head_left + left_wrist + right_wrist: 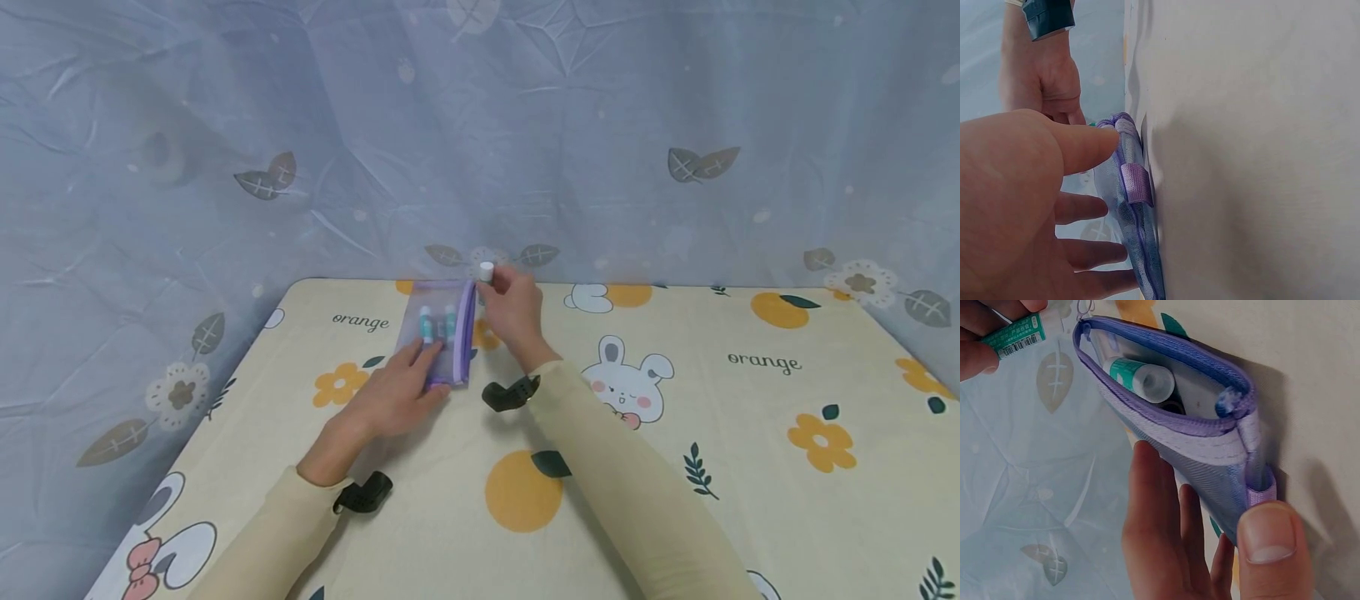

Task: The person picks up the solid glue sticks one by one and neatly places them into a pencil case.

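Note:
A purple mesh zip pouch (441, 296) lies near the table's back edge, its zipped mouth gaping on the right side. Green-and-white glue sticks (426, 323) show through the mesh, and the round end of one (1154, 383) is visible inside the mouth. My left hand (401, 392) rests on the pouch with fairly straight fingers against the mesh and the thumb near its front corner, by the fabric tab (1137, 184). Just right of the pouch's far end, my right hand (517, 312) pinches another glue stick (1019, 337), with a green barcoded label.
The table carries a cream cloth (675, 517) printed with oranges, flowers and rabbits. A blue-grey curtain (480, 125) with leaf prints hangs behind the back edge. Black wrist devices (367, 492) sit on both wrists.

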